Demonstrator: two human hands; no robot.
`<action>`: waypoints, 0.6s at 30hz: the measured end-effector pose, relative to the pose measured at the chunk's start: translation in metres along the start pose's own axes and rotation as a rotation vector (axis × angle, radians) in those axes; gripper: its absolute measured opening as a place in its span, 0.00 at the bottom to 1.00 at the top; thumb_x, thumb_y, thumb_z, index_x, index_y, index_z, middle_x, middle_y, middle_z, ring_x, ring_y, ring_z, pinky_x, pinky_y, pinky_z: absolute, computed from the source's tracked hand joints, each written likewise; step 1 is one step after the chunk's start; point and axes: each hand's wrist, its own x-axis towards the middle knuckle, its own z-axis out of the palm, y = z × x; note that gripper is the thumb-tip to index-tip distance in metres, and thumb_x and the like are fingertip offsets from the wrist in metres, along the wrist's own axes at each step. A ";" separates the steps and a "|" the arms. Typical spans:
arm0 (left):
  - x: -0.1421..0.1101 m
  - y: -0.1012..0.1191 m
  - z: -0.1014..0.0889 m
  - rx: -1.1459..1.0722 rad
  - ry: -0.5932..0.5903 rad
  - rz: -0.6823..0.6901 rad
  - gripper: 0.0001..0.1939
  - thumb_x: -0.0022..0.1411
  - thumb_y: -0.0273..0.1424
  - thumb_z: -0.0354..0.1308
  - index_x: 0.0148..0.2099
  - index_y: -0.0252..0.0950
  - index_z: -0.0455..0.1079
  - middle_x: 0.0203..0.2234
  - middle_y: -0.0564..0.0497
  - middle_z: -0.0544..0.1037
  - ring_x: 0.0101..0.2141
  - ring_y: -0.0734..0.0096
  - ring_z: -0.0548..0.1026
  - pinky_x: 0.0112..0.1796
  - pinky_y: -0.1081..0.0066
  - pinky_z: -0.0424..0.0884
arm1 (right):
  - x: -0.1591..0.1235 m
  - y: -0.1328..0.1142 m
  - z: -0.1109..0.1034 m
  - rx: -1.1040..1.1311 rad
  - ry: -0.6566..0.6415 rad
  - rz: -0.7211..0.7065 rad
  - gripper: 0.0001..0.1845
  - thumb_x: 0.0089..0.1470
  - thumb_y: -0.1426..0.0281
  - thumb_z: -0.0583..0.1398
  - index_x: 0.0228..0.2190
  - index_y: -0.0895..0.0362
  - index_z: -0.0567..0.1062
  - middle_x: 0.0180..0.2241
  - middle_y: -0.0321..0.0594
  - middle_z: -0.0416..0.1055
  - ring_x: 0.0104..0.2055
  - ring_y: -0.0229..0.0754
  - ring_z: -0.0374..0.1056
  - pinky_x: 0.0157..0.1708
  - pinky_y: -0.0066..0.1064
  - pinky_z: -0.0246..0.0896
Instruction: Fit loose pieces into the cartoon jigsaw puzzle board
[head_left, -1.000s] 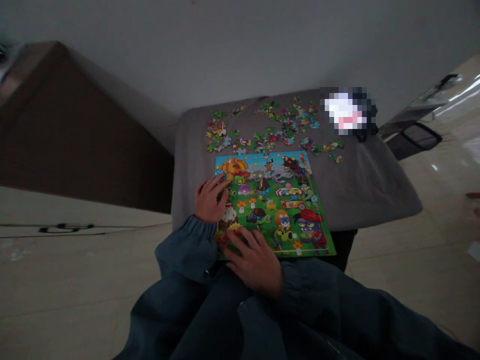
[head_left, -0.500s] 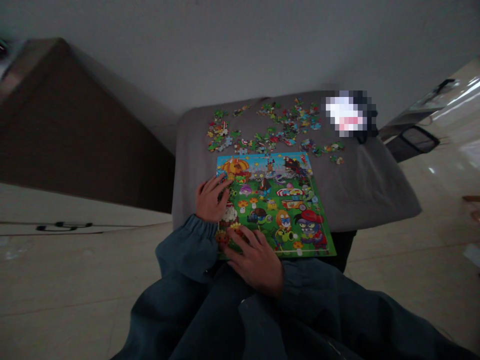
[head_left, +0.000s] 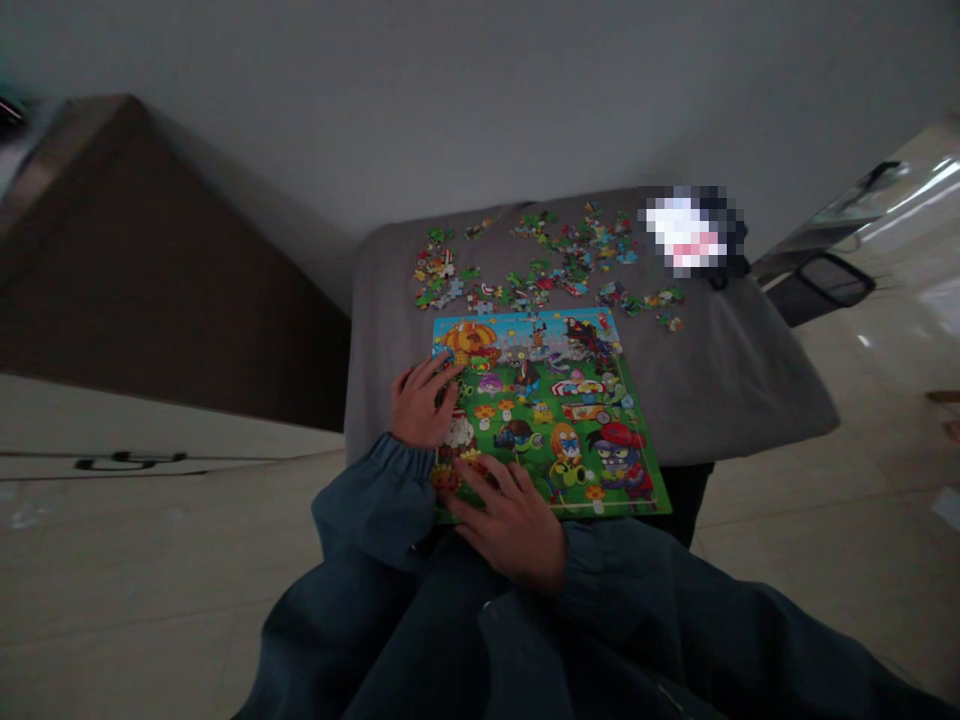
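A colourful cartoon jigsaw board [head_left: 555, 400] lies on a grey cloth-covered table [head_left: 720, 380], its near edge over my lap. My left hand [head_left: 420, 405] rests on the board's left edge, fingers spread and flat, holding nothing. My right hand [head_left: 510, 520] lies on the board's near left corner, fingers stretched forward onto the picture, nothing in it. Several loose puzzle pieces [head_left: 540, 265] are scattered on the cloth beyond the board's far edge.
A blurred-out white and dark object [head_left: 690, 235] sits at the table's far right corner. A dark brown cabinet [head_left: 150, 260] stands to the left, a pale wall behind. A black-framed thing [head_left: 821, 280] lies on the glossy tiled floor at right.
Both hands stay where they were on the board. Only the view has shifted slightly.
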 end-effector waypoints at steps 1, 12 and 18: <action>0.000 0.000 0.000 0.001 -0.001 0.000 0.19 0.69 0.34 0.48 0.57 0.48 0.72 0.63 0.54 0.69 0.63 0.63 0.65 0.62 0.52 0.54 | 0.000 0.000 0.000 0.000 0.004 0.003 0.21 0.62 0.60 0.60 0.55 0.46 0.72 0.64 0.40 0.63 0.63 0.54 0.56 0.55 0.48 0.57; 0.002 -0.003 0.000 0.001 0.009 0.010 0.20 0.69 0.35 0.47 0.58 0.49 0.73 0.62 0.54 0.70 0.62 0.61 0.66 0.62 0.51 0.54 | 0.002 0.000 -0.001 0.012 -0.018 0.015 0.20 0.63 0.59 0.59 0.55 0.46 0.71 0.65 0.40 0.61 0.64 0.53 0.54 0.56 0.47 0.56; 0.006 -0.008 0.001 0.013 0.031 0.031 0.20 0.70 0.39 0.45 0.57 0.50 0.73 0.61 0.52 0.71 0.62 0.58 0.67 0.62 0.50 0.55 | 0.007 -0.001 -0.004 -0.010 0.000 -0.012 0.20 0.64 0.58 0.57 0.55 0.48 0.69 0.65 0.44 0.60 0.63 0.52 0.55 0.55 0.44 0.58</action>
